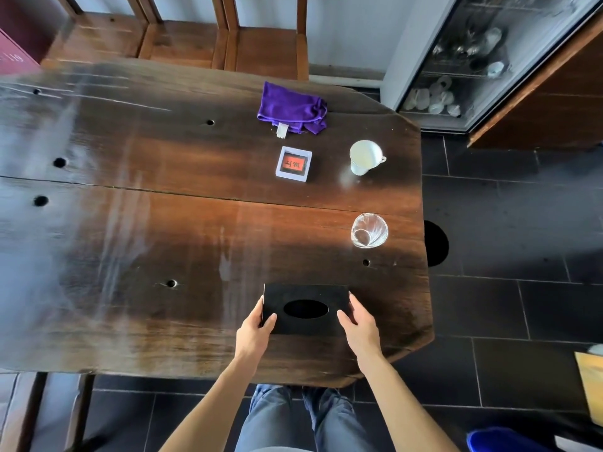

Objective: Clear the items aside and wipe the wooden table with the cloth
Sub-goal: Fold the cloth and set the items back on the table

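A black tissue box [306, 296] with an oval slot lies near the front edge of the dark wooden table [163, 223]. My left hand [254, 331] grips its left end and my right hand [359, 324] grips its right end. A crumpled purple cloth [290, 107] lies at the far right of the table. In front of it stands a small white box with a red label [293, 163]. A white cup [363, 157] and a clear glass [368, 230] stand near the right edge.
Wooden chairs [182, 40] stand behind the table. A glass-fronted cabinet [473, 66] stands at the back right. Dark floor tiles [522, 256] lie to the right. The tabletop has several round holes. My legs are under the front edge.
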Available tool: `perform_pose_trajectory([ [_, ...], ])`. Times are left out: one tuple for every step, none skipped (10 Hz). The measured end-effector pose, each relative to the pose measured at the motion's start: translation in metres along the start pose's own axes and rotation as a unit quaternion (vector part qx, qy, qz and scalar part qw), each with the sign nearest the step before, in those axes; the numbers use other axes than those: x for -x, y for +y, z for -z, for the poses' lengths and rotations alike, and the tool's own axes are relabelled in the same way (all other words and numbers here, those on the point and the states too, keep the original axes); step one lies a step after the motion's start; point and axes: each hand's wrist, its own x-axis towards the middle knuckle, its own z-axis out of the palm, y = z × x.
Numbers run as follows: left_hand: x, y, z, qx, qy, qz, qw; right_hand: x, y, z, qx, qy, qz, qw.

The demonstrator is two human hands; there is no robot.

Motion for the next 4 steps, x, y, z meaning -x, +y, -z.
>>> perform_pose_trajectory([
  [-0.003, 0.0, 0.002, -0.008, -0.014, -0.002, 1.0, 0.003, 0.001, -0.001, -0.025, 0.005, -0.009, 1.0],
  [-0.006, 0.003, 0.003, -0.019, -0.024, 0.0, 1.0, 0.008, -0.001, 0.002, -0.027, 0.001, -0.024, 0.999],
  [-0.001, 0.011, 0.003, -0.044, -0.016, 0.016, 0.999, 0.009, -0.009, 0.008, -0.023, -0.007, -0.028, 0.999],
  [0.005, 0.02, 0.007, -0.062, 0.035, 0.019, 0.997, 0.008, -0.023, 0.018, -0.023, 0.034, -0.019, 0.999],
])
